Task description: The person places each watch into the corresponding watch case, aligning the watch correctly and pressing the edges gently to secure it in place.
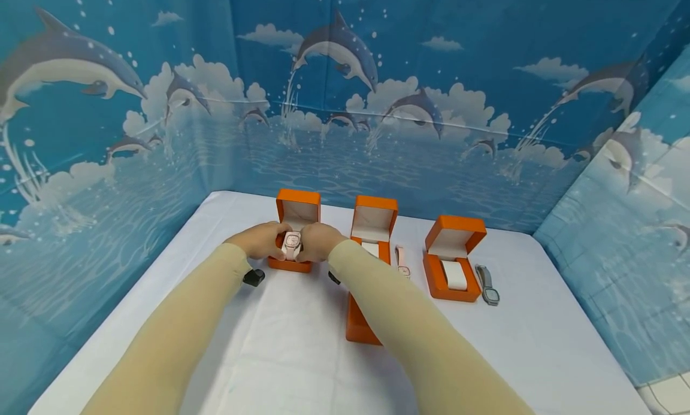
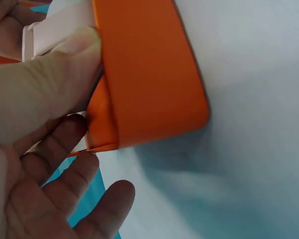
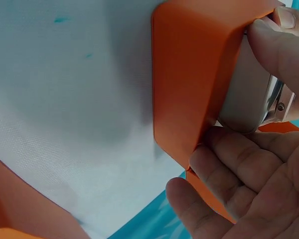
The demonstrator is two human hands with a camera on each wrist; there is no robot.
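Observation:
A pink-strapped watch is wrapped round a pale cushion at the mouth of the leftmost orange watch box, whose lid stands up. My left hand grips the watch and cushion from the left, its thumb against the strap side. From the right, my right hand grips the same cushion, thumb at its upper end. In both wrist views the lower fingers spread beside the box wall. Part of the cushion sinks behind the box's front wall.
Right of the hands, an open orange box with a white cushion stands partly behind my right sleeve, above another orange piece. A pink watch lies beside it. Farther right are an open box with cushion and a grey watch.

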